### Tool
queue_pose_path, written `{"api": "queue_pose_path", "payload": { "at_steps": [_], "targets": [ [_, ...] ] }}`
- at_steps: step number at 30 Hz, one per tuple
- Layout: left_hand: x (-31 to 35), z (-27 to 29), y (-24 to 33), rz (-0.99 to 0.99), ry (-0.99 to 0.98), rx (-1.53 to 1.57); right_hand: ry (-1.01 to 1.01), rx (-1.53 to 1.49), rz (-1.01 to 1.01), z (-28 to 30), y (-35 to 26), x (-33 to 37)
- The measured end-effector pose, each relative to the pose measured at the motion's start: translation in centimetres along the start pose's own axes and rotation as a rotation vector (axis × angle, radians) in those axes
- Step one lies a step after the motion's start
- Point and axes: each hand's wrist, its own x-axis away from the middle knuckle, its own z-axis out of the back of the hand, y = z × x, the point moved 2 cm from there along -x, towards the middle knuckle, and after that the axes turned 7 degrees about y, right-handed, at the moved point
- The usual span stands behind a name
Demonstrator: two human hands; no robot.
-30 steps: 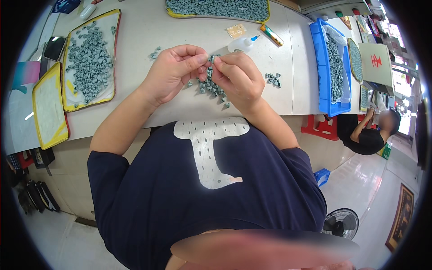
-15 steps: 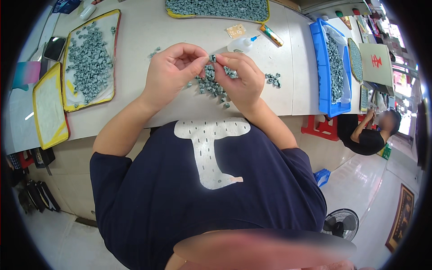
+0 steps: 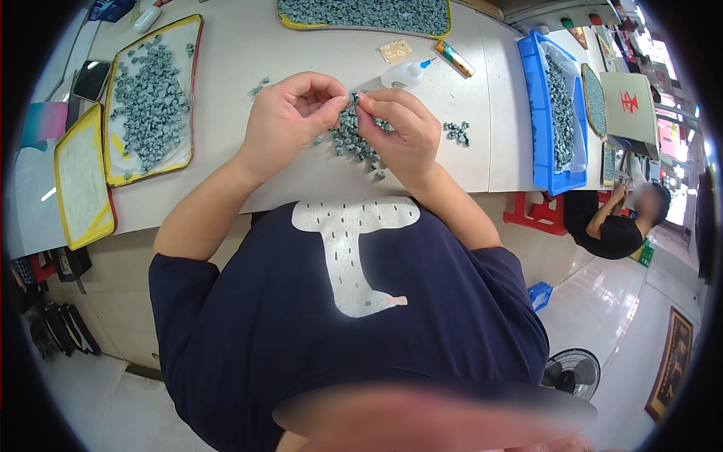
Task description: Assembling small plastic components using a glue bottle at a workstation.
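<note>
Over the pale table my left hand (image 3: 290, 117) and my right hand (image 3: 403, 132) meet fingertip to fingertip. Both are closed in a pinch on one small grey-green piece (image 3: 354, 99), mostly covered by the fingers; its exact kind is too small to make out. Under and between the hands lies a loose pile of similar grey-green pieces (image 3: 352, 141). A few more pieces (image 3: 260, 85) sit beyond my left hand, and a small cluster (image 3: 457, 134) is right of my right hand. A white squeeze bottle (image 3: 403, 74) with a blue tip lies just beyond my fingers.
At left are a yellow-edged tray (image 3: 194, 68) of pieces, another yellow-edged tray (image 3: 79, 177) and a phone (image 3: 92, 80). A third tray (image 3: 361, 29) stands at the back. To the right are an orange-green tube (image 3: 455, 59), a blue bin (image 3: 539, 151) of pieces and a seated person (image 3: 614, 226).
The fingertips have closed further over the small piece, so less of it shows. My right hand has shifted very slightly to the left.
</note>
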Motion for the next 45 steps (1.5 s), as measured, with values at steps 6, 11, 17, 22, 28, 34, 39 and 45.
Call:
{"api": "queue_pose_path", "payload": {
  "at_steps": [6,11,17,22,28,34,39,45],
  "targets": [
    [-0.3,-0.1,-0.7,0.129,-0.029,-0.130,-0.152,0.004,-0.121,3.1,1.2,-0.4],
    [-0.8,0.6,-1.2,0.115,-0.052,-0.346,0.166,-0.063,-0.364,5.3,3.2,0.4],
    [-2.4,4.8,-0.1,-0.217,0.093,-0.995,0.236,0.149,-0.477,6.8,6.7,0.4],
    [-3.2,5.7,-0.2,-0.201,0.219,-1.250,-0.007,0.094,-0.461,5.3,7.2,0.8],
    [-3.4,5.7,-1.0,-0.167,0.174,-1.241,-0.304,0.151,-0.891,3.5,5.8,-0.4],
    [-3.0,3.1,0.0,0.099,0.101,-0.414,-0.032,-0.087,-0.644,4.0,6.6,1.2],
    [-1.9,0.9,-0.6,0.375,-0.096,0.300,-0.091,0.009,-0.462,4.4,3.4,-0.4],
    [-1.7,0.4,-2.3,0.425,-0.153,0.696,-0.123,0.155,-0.225,4.7,2.0,-1.5]
  ]
}}
